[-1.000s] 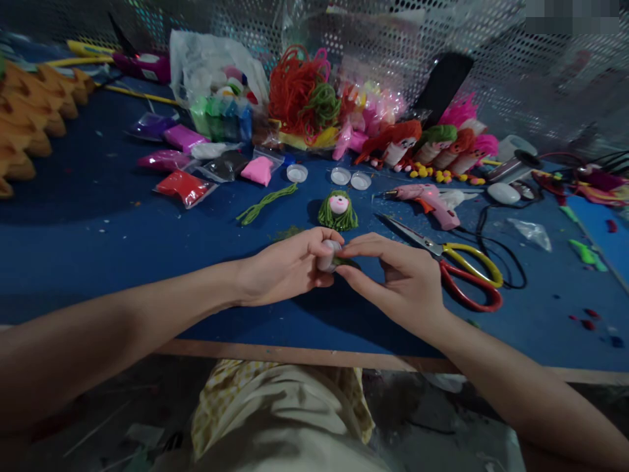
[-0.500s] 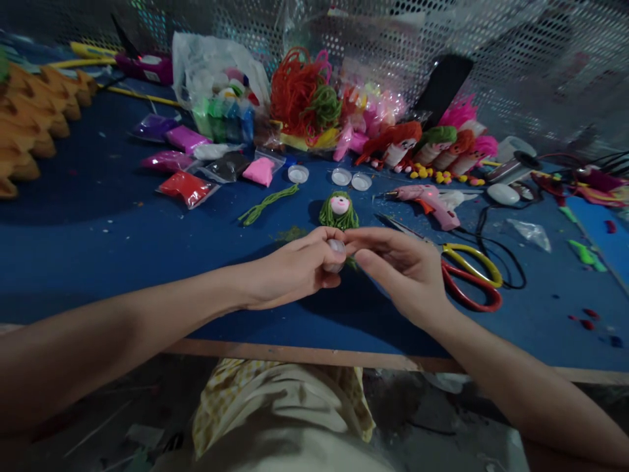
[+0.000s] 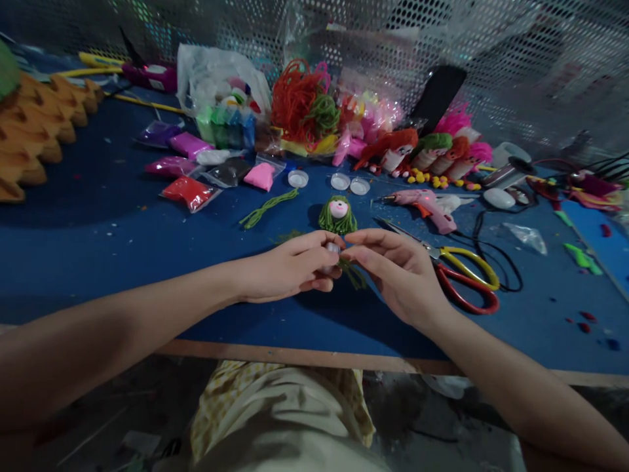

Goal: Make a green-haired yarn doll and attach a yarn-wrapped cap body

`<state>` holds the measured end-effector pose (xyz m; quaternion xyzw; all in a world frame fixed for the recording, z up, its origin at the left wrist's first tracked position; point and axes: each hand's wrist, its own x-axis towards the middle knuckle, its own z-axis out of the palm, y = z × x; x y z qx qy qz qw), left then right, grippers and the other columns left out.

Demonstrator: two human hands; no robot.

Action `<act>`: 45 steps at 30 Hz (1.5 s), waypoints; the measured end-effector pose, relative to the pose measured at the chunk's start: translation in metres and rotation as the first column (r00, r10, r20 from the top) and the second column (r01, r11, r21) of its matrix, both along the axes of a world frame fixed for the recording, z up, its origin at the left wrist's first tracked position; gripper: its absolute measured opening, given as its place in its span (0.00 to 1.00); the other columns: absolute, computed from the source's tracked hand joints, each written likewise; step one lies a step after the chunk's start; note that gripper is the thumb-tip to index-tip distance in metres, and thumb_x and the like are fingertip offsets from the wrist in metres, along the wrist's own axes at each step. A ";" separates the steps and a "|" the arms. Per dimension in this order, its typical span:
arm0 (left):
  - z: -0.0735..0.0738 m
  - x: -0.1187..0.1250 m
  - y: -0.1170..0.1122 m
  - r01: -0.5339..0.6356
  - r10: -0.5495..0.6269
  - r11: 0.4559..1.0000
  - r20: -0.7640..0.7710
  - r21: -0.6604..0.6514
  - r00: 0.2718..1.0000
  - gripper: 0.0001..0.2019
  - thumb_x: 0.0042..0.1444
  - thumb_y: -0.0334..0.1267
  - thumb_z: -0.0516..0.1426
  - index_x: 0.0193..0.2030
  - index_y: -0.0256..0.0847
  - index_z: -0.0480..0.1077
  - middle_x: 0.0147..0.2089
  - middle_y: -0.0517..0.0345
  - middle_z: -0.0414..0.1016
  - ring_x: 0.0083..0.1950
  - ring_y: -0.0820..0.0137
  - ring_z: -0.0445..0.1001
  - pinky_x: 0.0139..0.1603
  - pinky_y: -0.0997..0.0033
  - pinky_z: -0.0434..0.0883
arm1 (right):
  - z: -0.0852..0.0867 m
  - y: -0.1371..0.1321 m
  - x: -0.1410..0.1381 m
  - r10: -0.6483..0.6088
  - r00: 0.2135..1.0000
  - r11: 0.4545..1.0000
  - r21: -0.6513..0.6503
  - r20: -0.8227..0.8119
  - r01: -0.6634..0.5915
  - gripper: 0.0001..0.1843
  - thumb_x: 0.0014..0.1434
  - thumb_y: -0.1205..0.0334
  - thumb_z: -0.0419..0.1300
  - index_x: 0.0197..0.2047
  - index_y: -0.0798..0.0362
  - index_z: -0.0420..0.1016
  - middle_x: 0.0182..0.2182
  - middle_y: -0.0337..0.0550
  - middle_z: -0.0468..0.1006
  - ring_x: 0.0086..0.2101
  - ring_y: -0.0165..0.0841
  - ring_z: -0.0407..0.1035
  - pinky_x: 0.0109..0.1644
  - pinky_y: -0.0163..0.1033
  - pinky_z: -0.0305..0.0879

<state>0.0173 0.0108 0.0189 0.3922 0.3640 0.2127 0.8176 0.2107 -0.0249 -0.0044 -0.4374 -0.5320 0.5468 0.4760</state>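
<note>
Above the blue table (image 3: 98,242), my left hand (image 3: 285,269) is closed around a small pale ball (image 3: 332,250), pinched between thumb and fingers. My right hand (image 3: 398,272) meets it from the right, with fingertips pinched on green yarn strands (image 3: 354,272) that hang down from the ball. Just beyond the hands sits a finished small doll head with green yarn hair and a pink face (image 3: 338,215).
Red-and-yellow scissors (image 3: 459,278) lie right of my right hand, a pink glue gun (image 3: 425,203) behind them. A loose green yarn bundle (image 3: 268,207), clay packets (image 3: 189,191), small white caps (image 3: 340,181), yarn heaps (image 3: 302,98) and finished dolls (image 3: 427,151) fill the back.
Both hands have stayed together over the ball, shifting slightly away from me. The green strands now hang visibly below the right fingertips.
</note>
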 end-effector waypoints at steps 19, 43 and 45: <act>-0.008 0.006 0.002 -0.104 0.109 0.994 0.177 -0.039 0.978 0.15 0.43 0.25 0.56 0.40 0.39 0.65 0.33 0.60 0.66 0.33 0.73 0.63 0.33 0.74 0.64 | 0.004 0.006 -0.003 -0.155 0.950 0.889 0.457 0.271 0.015 0.03 0.59 0.63 0.69 0.34 0.47 0.85 0.36 0.41 0.86 0.39 0.33 0.80 0.46 0.41 0.76; 0.001 0.002 0.000 -0.137 0.132 0.990 0.109 0.039 0.985 0.09 0.59 0.26 0.62 0.41 0.39 0.67 0.38 0.59 0.70 0.36 0.76 0.70 0.38 0.76 0.69 | -0.004 0.015 -0.001 -0.320 0.840 0.693 0.713 0.439 -0.108 0.05 0.62 0.61 0.66 0.35 0.46 0.84 0.34 0.42 0.85 0.40 0.35 0.73 0.46 0.44 0.72; -0.001 0.002 0.000 -0.121 0.115 0.991 0.110 0.049 0.987 0.11 0.57 0.29 0.65 0.41 0.39 0.66 0.37 0.60 0.69 0.36 0.76 0.68 0.37 0.76 0.67 | -0.001 0.014 -0.001 -0.325 0.829 0.697 0.707 0.455 -0.115 0.06 0.63 0.59 0.66 0.34 0.46 0.84 0.34 0.41 0.85 0.40 0.35 0.74 0.47 0.44 0.72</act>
